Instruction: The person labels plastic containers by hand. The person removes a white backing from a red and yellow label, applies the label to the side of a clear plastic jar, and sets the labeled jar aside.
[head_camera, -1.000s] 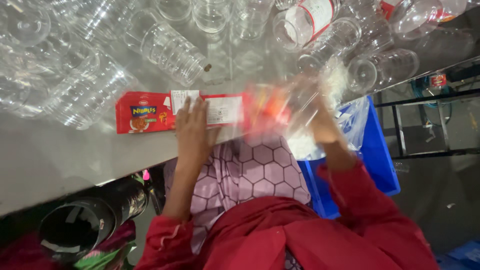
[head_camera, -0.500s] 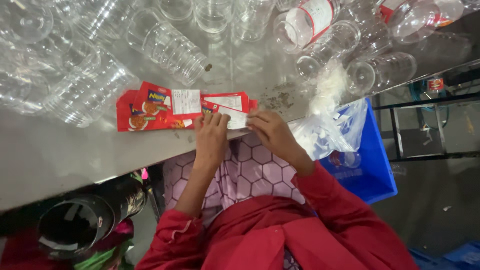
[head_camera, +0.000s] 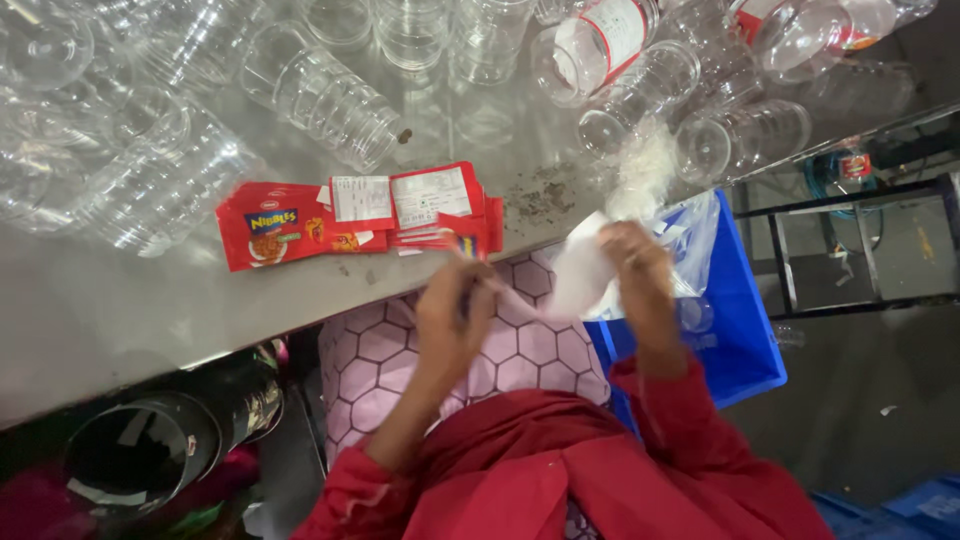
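Observation:
My left hand (head_camera: 452, 312) is raised at the table's near edge, pinching a small red sachet (head_camera: 466, 246) at the end of a pile of red sachets (head_camera: 350, 215) on the grey table (head_camera: 120, 310). My right hand (head_camera: 636, 268) grips a white, thin piece of wrapping (head_camera: 582, 272) just over the table edge, above a blue crate (head_camera: 745, 330) lined with a clear plastic bag. Red sleeves cover both my arms.
Many clear plastic jars (head_camera: 330, 95) lie on their sides across the far part of the table, some with red-and-white labels (head_camera: 600, 40). Crumbs (head_camera: 545, 200) and a white heap (head_camera: 645, 165) lie by the sachets. A dark cylinder (head_camera: 150, 450) sits below left; a metal rack (head_camera: 860, 240) stands at the right.
Both hands have pulled back from the sachet pile toward me. My left hand has lifted one sachet, and my right hand now holds white wrapping over the blue crate.

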